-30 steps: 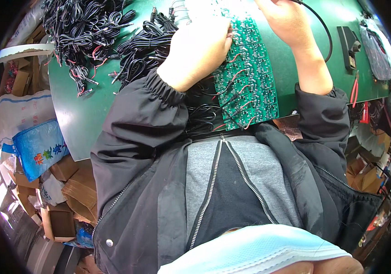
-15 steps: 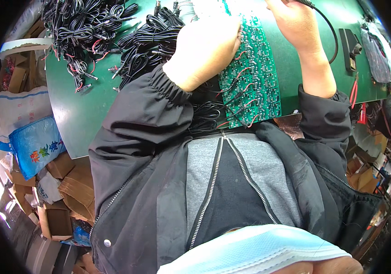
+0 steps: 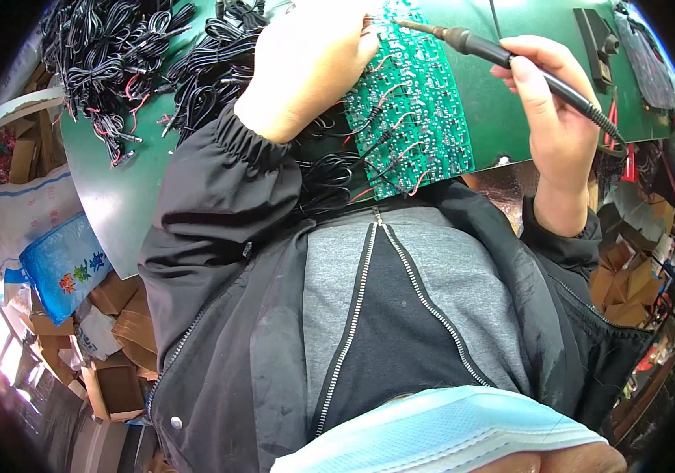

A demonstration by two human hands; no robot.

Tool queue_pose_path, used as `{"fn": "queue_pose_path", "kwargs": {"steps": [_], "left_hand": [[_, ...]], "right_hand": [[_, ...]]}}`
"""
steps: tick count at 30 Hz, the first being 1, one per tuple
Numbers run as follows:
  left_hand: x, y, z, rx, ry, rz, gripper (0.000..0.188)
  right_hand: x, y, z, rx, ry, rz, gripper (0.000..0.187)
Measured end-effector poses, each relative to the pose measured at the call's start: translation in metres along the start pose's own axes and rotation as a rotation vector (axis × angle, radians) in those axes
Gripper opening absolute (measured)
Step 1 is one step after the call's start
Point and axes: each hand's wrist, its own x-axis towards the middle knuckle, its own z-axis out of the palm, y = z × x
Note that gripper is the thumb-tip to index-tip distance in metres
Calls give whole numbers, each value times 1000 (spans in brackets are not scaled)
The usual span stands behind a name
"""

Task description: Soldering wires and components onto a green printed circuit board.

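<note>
Green benchtop point(image 3: 124, 197), studded circuit board point(image 3: 416, 110) under left hand point(image 3: 306, 71), slim soldering iron point(image 3: 526, 67) in right hand point(image 3: 558, 110).

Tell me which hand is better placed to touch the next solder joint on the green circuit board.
Right. The right hand holds the soldering iron, its tip already at the top edge of the green circuit board. The left hand rests on the board's left side, apparently steadying it.

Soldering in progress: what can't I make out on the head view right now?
- Soldering iron tip: too small and bright to tell whether it touches the circuit board.
- Left hand fingers: overexposed, cut off by the top edge.
- Board's left part: hidden under the left hand.
- Right hand grips the iron; its cord is lost in clutter.
</note>
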Motion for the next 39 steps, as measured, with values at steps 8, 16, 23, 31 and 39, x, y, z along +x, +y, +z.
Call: {"fn": "queue_pose_path", "kwargs": {"steps": [8,16,23,31,39], "left_hand": [[0,3,-2,4,21,-8,13],[0,2,-1,34,38,6,13],[0,3,-1,6,45,3,13],[-2,1,-1,10,39,0,12],[-2,4,-3,-5,41,-19,12]], "right_hand": [[-7,8,10,136,-64,32,22],[-5,15,13,174,-76,22,22],[-2,9,14,175,-100,1,22],[-1,3,8,34,-33,-19,22],[-5,4,5,34,26,-20,23]]}}
